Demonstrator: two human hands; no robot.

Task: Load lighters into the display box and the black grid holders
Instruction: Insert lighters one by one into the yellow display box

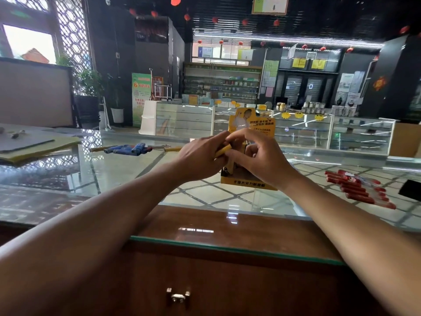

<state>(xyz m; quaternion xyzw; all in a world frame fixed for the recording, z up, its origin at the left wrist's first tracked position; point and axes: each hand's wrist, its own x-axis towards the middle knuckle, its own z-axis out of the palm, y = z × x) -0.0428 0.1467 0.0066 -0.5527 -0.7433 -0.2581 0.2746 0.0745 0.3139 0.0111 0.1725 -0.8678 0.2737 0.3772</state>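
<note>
Hands meet over the yellow box (248, 182), which stands at the middle of the glass surface (114, 169) with its printed backboard rising at twelve o'clock behind the fingers. The left hand (200, 157) grips a yellow lighter (224, 149) along its body, holding it nearly level and pointing toward three o'clock. The right hand (259, 156), fingers curled, appears to pinch the lighter's far end between forefinger and thumb, probably to steer that end while the left hand carries the weight. The lighter sits just above the box's open top, so the likely step is turning it upright and dropping it into a slot. Another yellow lighter (231, 166) already stands upright inside the box near its left wall, below the hands, which suggests the box is partly filled. How many slots remain is hidden by the hands. Both forearms reach in from six o'clock over the wooden edge, which keeps the wrists low and steady for fine work. At ten o'clock from the box lie blue lighters (129, 149) in a loose bunch, with a stray yellow one (172, 149) just right of them. At four o'clock lie red lighters (357, 188) in a rough row. These look like stock waiting within easy reach of either hand. A black thing (410, 190) shows at the right edge, beyond the red ones. It may be a grid holder, but too little shows to tell.
</note>
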